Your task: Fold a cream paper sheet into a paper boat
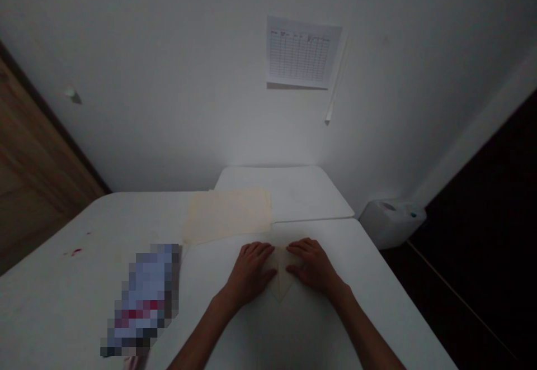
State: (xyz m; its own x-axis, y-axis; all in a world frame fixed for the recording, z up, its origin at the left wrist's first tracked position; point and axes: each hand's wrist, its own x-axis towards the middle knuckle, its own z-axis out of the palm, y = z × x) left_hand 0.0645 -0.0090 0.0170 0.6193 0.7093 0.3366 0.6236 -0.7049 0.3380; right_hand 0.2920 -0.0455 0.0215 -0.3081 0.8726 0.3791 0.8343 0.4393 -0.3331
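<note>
A small piece of pale beige paper (279, 283), folded to a point facing me with a crease down its middle, lies on the white table. My left hand (253, 272) holds its left side, fingertips near the upper edge and thumb lower down. On the right side, my right hand (314, 266) holds it the same way, thumb inward and fingers along the top. Both hands hide the paper's outer parts. Just beyond them a large flat beige sheet (230, 213) rests on the table.
Left of my arms is a pixelated bluish item (145, 297). Reddish marks (76, 252) spot the white table (201, 314). A printed chart (300, 51) hangs on the wall. A white plastic container (388, 224) stands beyond the right edge; wooden panelling (33, 163) is at left.
</note>
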